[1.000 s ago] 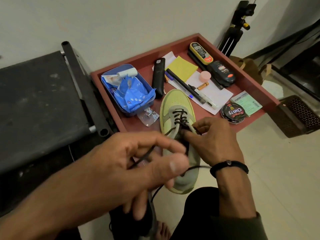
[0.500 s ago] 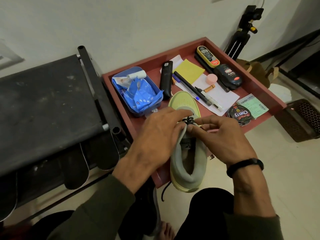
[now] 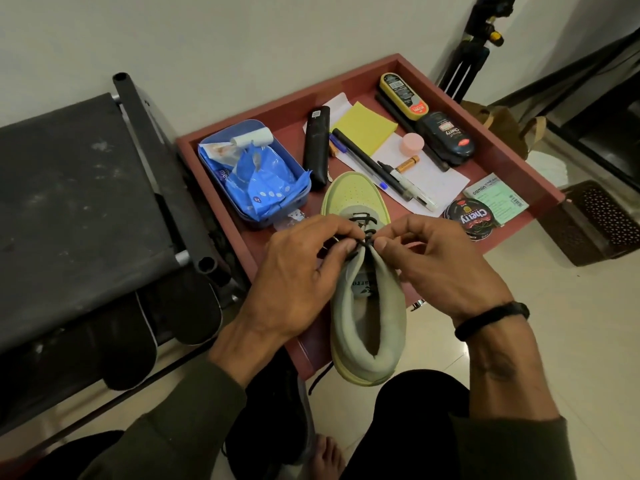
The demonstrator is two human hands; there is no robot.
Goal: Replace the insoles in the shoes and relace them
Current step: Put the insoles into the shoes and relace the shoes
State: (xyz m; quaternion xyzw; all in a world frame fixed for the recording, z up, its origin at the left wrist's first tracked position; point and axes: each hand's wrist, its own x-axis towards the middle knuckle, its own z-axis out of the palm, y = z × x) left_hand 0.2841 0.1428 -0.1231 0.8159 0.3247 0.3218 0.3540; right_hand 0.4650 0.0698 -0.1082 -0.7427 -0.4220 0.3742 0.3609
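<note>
A pale green low-top sneaker with a grey padded collar [image 3: 363,306] is held with its toe resting on the red wooden tray with raised edges [image 3: 512,161] and its heel overhanging the tray's near edge, toward the person's lap. The long axis of the shoe runs almost straight away from the body, toe far and heel near, so the eyelet rows are presented as two lines flanking that axis.

The thin black shoelace [image 3: 362,225] is seen crossed through the lower eyelets near the toe; the upper eyelets beside the collar are judged not yet threaded. A loose tail of lace hangs below the heel.

The left hand [image 3: 304,271] is placed on the left flank of the shoe, its thumb and forefinger pinched on a run of the lace. The right hand [image 3: 436,265] is placed on the right flank, its fingertips closed at the top of the lacing; whether lace or only the eyelet flap is gripped there cannot be told. Both hands meet at the same crossing, just above the tongue.

The next pass is judged to run across the long axis and toward the person. The free end appears to be carried by the left hand, so that hand is taken to be the nearer to feed it.
</note>
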